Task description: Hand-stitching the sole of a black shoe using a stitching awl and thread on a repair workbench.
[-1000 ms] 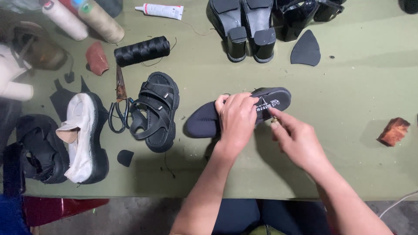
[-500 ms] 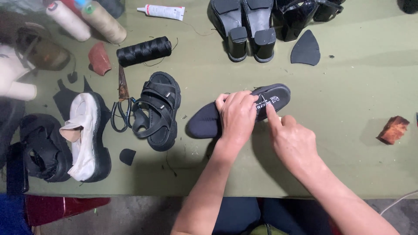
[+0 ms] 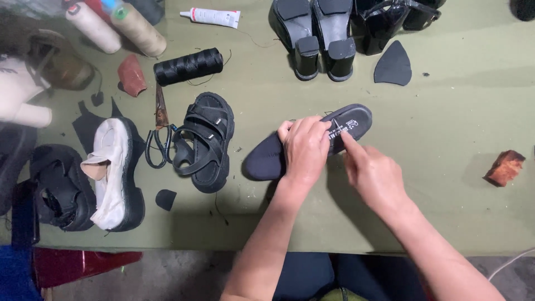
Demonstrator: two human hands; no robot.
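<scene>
Dark navy foam fills the middle of the frame: an insole (image 3: 312, 142) lies flat on the olive-green surface (image 3: 446, 111), toe end to the left and printed heel end to the upper right. The left hand (image 3: 305, 150) lies across its middle, fingers (image 3: 309, 127) curled over the far edge and clasping it. The right hand (image 3: 374, 175) sits just to the right, loosely curled and gripping nothing, its forefinger pressed on the insole near the heel. Left of the insole stands a black strappy sandal (image 3: 205, 144), with scissors (image 3: 159, 134) beside it. Farther left, a white shoe (image 3: 114, 173) lies on its side against a black sandal (image 3: 58, 187). A black thread spool (image 3: 188, 66) sits above the strappy sandal, and two pale thread cones (image 3: 120, 25) lie in the upper left corner. A white glue tube (image 3: 212, 17) lies at the top edge. A pair of black block heels (image 3: 320, 36) stands at top centre, soles up, with a black cut piece (image 3: 393, 64) to their right. A reddish-brown block (image 3: 504, 167) rests at the right edge.
</scene>
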